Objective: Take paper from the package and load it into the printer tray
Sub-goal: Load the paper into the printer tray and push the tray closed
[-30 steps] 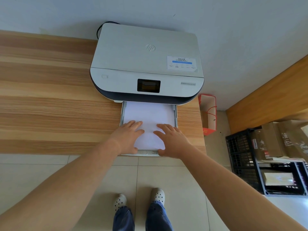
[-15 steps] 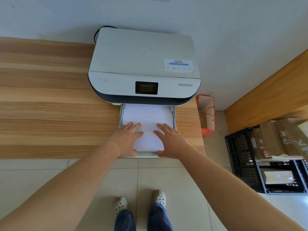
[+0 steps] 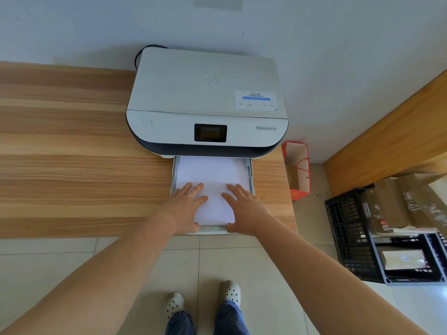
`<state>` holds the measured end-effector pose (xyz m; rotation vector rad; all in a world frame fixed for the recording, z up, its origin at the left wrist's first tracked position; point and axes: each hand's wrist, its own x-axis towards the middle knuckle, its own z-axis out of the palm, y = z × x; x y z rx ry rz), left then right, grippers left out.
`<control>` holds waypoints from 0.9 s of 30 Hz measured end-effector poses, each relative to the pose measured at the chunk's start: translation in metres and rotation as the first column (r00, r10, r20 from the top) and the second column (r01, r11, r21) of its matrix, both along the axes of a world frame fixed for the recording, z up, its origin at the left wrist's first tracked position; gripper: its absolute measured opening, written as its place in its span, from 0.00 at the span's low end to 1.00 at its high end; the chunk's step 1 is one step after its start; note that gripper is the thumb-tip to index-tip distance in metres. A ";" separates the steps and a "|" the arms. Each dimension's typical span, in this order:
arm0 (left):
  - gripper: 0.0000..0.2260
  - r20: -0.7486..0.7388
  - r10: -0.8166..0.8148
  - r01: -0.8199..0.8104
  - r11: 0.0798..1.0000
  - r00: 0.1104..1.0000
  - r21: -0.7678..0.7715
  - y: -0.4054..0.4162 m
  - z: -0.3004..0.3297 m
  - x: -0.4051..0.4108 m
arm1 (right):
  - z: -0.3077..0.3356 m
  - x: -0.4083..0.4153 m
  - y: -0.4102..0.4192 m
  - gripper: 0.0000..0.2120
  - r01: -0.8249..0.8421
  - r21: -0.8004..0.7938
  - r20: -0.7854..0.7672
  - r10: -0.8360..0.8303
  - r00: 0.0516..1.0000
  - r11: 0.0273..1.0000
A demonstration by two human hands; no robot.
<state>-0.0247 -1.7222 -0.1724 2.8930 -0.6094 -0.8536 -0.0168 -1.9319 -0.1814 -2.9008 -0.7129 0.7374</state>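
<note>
White paper (image 3: 210, 172) is pressed into the tray (image 3: 251, 175) by the flat, spread left hand (image 3: 185, 209) and right hand (image 3: 244, 209); the tray likely gets pushed into the printer (image 3: 205, 93) next.

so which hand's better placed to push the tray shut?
Either, probably both: the left hand and right hand lie flat on the paper, heels near the tray front edge.

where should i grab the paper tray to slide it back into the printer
Take the tray by its front lip, from the near side. That lip overhangs the table edge and faces you; the side rails run straight toward the printer, so push straight in.
</note>
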 end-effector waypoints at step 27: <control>0.14 -0.003 0.479 -0.477 0.874 0.878 -0.094 0.051 0.019 0.026 | 0.022 0.040 -0.040 0.13 0.521 0.119 -0.009 -0.524 0.852 0.845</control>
